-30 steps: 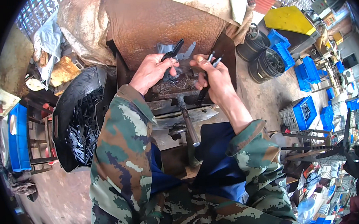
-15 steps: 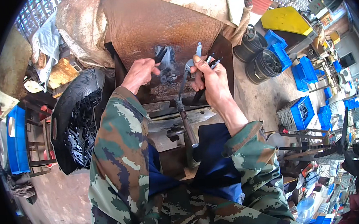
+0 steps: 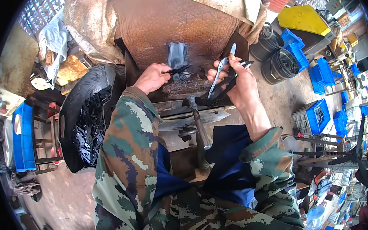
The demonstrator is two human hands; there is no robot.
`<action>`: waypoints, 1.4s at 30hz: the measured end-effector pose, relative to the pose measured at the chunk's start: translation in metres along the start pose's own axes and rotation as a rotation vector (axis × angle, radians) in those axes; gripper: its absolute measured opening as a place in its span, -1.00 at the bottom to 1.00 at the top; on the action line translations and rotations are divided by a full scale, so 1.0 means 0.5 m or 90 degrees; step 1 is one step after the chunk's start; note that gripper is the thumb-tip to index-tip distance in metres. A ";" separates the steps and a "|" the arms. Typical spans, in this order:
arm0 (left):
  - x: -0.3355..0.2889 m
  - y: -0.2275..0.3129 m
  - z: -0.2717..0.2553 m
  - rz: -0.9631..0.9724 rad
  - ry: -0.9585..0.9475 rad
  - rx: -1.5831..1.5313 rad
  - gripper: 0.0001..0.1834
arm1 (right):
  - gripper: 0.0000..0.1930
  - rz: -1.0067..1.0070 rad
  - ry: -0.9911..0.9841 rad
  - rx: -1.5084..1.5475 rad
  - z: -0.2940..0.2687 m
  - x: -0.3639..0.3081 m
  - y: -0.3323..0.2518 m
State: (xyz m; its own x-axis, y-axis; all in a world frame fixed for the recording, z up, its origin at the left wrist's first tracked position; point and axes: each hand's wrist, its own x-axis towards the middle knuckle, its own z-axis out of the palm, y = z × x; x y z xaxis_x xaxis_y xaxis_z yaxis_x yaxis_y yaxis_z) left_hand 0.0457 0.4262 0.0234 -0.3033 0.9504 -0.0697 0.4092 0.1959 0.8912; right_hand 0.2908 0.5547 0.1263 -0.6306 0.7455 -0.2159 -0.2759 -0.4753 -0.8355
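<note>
The left hand (image 3: pixel 154 77) pinches a dark strip (image 3: pixel 179 70) near the rusty ledge (image 3: pixel 186 88) while the right hand (image 3: pixel 242 81) clasps a fanned bundle of metal pieces (image 3: pixel 216 79) to the ledge's right, where their uneven overlap could let one slip free.

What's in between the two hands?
In the head view, a rusty-looking block shows between the left hand and the right hand. The left's black piece and the right's silver-grey strip poke into the gap too.
</note>
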 end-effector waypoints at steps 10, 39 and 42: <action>-0.011 0.059 0.007 0.078 0.048 0.209 -0.70 | -0.79 0.035 -0.019 0.033 -0.014 0.010 0.017; -0.039 0.045 -0.020 -0.136 0.208 0.153 -0.64 | -0.41 -0.332 -0.460 -0.891 -0.089 -0.170 0.114; -0.031 0.047 -0.010 -0.103 0.256 0.188 -0.64 | -0.42 -0.353 -0.474 -0.865 -0.087 -0.161 0.109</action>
State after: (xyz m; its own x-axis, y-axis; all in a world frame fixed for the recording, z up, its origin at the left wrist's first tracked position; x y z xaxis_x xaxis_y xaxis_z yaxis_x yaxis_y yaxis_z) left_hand 0.0556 0.4148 0.0475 -0.6656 0.7456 0.0334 0.5374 0.4478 0.7146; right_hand 0.3578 0.4890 0.0762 -0.9772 0.1082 0.1825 -0.0271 0.7895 -0.6131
